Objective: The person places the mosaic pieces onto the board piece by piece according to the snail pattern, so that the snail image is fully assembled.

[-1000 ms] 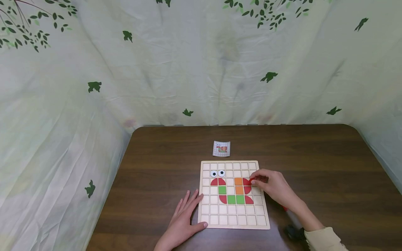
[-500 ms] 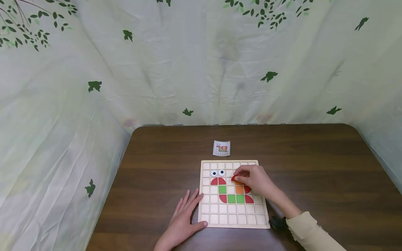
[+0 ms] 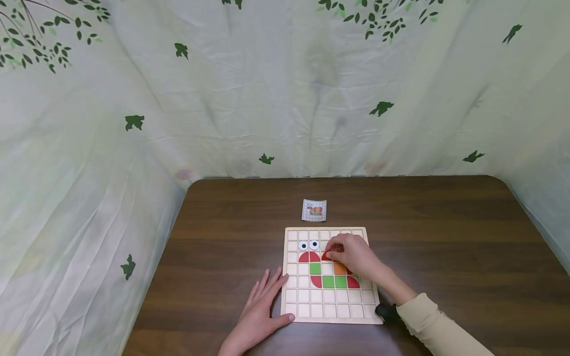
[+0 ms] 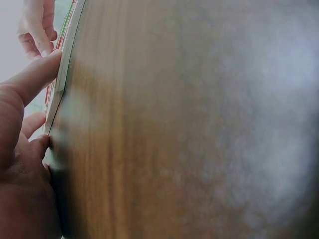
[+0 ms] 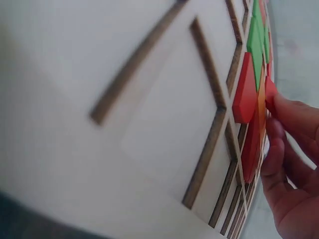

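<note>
A wooden grid board (image 3: 329, 318) lies on the table with red quarter-round tiles, green squares, orange squares and two eye discs (image 3: 313, 245) in its cells. My right hand (image 3: 352, 254) pinches a red quarter-round tile (image 3: 326, 255) between thumb and fingers, over a cell left of the orange column. The same tile (image 5: 270, 94) shows at the fingertips in the right wrist view. Part of the orange tiles (image 3: 339, 269) and the red ones beside them is hidden under that hand. My left hand (image 3: 262, 314) rests with spread fingers at the board's left edge, thumb at the lower-left corner.
A small picture card (image 3: 313, 210) with a coloured grid pattern lies just behind the board. The brown table (image 3: 445, 232) reaches back to a pale curtain (image 3: 285, 109) printed with leaves and birds. A black wrist device (image 3: 386, 312) sits by the board's lower-right corner.
My right hand has moved left across the board, carrying the red quarter-round tile from the right side to left of the orange column. My left hand has stayed in place.
</note>
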`<state>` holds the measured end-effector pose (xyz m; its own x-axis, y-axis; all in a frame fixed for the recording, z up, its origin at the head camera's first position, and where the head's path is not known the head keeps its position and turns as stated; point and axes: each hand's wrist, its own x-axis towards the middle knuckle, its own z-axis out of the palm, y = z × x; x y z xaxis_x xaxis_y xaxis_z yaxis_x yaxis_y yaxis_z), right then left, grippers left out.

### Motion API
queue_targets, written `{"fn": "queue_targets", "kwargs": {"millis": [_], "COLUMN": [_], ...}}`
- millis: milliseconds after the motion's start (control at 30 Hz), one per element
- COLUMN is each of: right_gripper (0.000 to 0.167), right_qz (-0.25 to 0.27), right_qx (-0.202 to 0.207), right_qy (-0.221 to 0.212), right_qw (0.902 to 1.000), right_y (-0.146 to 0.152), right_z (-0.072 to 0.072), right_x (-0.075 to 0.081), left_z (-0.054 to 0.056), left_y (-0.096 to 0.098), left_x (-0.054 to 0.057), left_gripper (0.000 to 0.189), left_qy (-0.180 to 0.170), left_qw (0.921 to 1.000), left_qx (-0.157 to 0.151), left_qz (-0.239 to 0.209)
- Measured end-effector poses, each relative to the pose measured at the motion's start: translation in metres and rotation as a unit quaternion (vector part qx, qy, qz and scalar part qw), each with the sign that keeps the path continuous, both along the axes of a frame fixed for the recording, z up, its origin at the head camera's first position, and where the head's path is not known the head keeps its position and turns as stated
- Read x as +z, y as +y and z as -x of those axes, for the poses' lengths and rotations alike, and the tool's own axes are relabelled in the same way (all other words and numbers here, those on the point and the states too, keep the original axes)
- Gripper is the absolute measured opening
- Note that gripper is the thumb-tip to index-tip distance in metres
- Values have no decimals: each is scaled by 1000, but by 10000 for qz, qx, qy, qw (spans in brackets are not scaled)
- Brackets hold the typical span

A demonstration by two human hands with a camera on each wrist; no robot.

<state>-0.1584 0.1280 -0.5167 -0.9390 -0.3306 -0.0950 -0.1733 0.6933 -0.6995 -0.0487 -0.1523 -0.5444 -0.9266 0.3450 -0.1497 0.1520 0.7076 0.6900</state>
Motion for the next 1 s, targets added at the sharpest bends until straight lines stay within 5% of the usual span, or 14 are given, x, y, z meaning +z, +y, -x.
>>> {"fn": "queue_targets", "kwargs": {"millis": [1000], "right_gripper": [15], "right_qz": [81], "right_qx": [805], "right_qy": [56], "right_qw": [9967], "right_y": [9], "right_z": [8], "right_x": [-1], "left_z": [0], "left_y": [0], "left_x": [0], "left_gripper": [83], "left_qy": [-93], "left_qw": [10000], "left_qx": [15], "left_qz": [5]}}
